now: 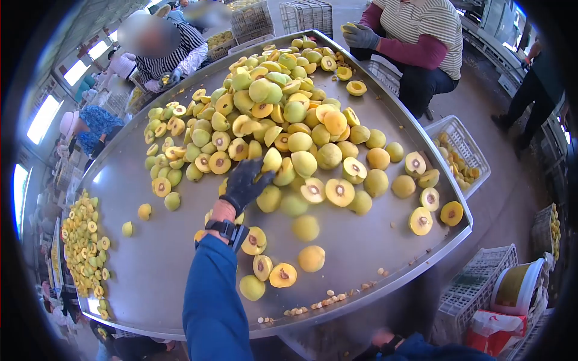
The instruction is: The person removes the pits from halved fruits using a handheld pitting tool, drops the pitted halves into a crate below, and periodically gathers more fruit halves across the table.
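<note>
My left hand (245, 183), in a dark glove with a watch at the wrist, reaches into the near side of a heap of yellow-green peaches (299, 142). Its fingers are apart and curve against the fruit, touching a peach half (272, 160). Many peaches are cut in halves, with brown stone cavities showing; others lie with their rounded skin up. Nearer me are a cut half (283, 275) and a smeared, seemingly rolling peach (306, 228). My right hand (382, 338) is low at the bottom edge, below the table rim; it is blurred and its fingers are indistinct.
The metal table (162, 240) has a raised rim and holds a second fruit pile (84, 246) at left. Loose stones (316, 305) lie along the near edge. Crates (460, 150) and a white bucket (516, 287) stand at right. Co-workers (421, 42) sit around the table.
</note>
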Action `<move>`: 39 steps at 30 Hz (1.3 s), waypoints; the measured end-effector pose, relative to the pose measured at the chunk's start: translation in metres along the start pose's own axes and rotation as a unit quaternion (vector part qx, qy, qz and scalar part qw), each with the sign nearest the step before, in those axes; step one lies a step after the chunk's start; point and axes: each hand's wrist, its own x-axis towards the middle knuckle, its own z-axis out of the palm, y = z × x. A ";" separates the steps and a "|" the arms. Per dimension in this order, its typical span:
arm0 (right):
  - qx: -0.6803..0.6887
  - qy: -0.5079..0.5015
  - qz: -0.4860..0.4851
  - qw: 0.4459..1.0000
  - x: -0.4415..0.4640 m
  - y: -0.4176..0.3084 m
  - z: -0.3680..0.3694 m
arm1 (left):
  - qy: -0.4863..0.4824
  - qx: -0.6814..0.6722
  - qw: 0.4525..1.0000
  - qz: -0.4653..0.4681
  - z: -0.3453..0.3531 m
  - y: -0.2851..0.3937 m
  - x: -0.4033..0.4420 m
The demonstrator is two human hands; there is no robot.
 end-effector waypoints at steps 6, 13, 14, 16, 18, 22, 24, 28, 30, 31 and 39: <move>-0.017 -0.044 -0.077 0.996 0.043 -0.006 0.030 | -0.094 0.085 0.975 0.184 -0.023 0.049 -0.105; -0.208 -0.093 -0.111 0.967 0.053 0.031 0.050 | -0.059 0.126 0.974 0.178 -0.050 0.063 -0.069; -0.204 -0.044 -0.161 0.965 0.054 0.039 0.053 | 0.006 0.099 0.982 0.164 -0.047 0.068 -0.040; -0.157 -0.017 -0.135 0.978 0.051 0.032 0.049 | 0.076 0.147 0.962 0.217 -0.023 0.044 0.016; -0.103 0.011 -0.123 0.987 0.051 0.028 0.047 | 0.045 0.172 0.975 0.136 0.004 0.032 0.057; -0.032 0.035 -0.113 0.992 0.045 0.032 0.049 | -0.018 0.184 0.982 0.025 0.042 0.037 0.082; -0.068 0.012 -0.111 0.991 0.041 0.028 0.047 | 0.011 0.152 0.987 0.047 0.062 0.019 0.091; -0.135 -0.014 -0.132 0.982 0.050 0.015 0.047 | -0.027 0.054 0.984 0.166 0.051 0.009 0.078; -0.155 -0.020 -0.146 0.977 0.055 0.009 0.047 | -0.017 0.070 0.983 0.168 0.052 -0.003 0.052; -0.161 -0.023 -0.152 0.975 0.056 0.006 0.049 | -0.022 0.046 0.985 0.164 0.046 0.007 0.037; -0.203 0.002 -0.124 0.971 0.042 -0.008 0.042 | -0.199 0.067 0.961 0.181 0.031 0.088 -0.059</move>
